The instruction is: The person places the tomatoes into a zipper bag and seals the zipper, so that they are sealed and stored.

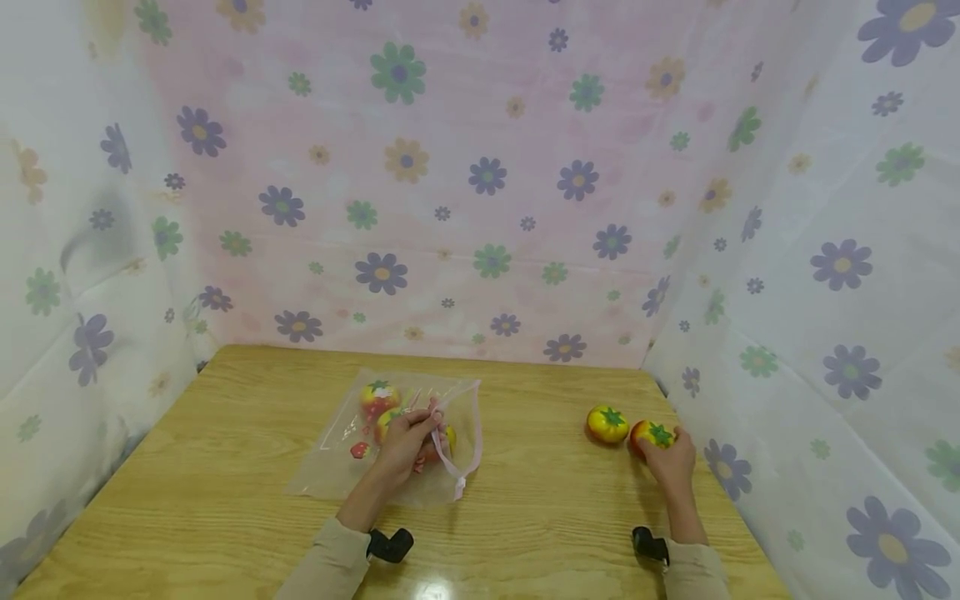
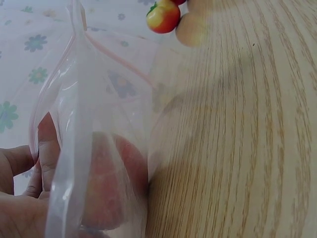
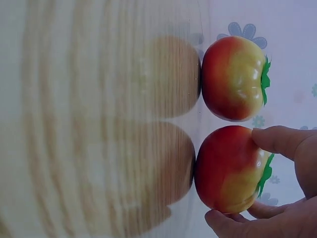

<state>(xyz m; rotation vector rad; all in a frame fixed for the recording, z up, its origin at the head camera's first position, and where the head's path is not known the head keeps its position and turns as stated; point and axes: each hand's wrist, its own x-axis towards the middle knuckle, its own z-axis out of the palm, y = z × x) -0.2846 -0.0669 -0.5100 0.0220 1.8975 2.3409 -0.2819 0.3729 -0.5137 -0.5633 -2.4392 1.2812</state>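
My left hand (image 1: 399, 452) pinches the pink-edged mouth of a clear plastic zip bag (image 1: 330, 471) that lies on the table. Inside the bag are several red-and-yellow tomatoes (image 1: 379, 395), blurred by the plastic; the left wrist view shows one tomato (image 2: 105, 181) through the bag's wall. Over at the right, my right hand (image 1: 675, 463) grips a red-and-yellow tomato (image 3: 225, 171) with green leaves, thumb on one side and fingers on the other. A second loose tomato (image 3: 233, 79) sits right beside it on the tabletop.
The wooden table (image 1: 525, 517) reflects the tomatoes on its glossy surface. A flower-printed curtain (image 1: 450, 208) stands behind its back edge, with more of the same cloth at both sides. Each wrist wears a black strap-on device (image 1: 392, 546).
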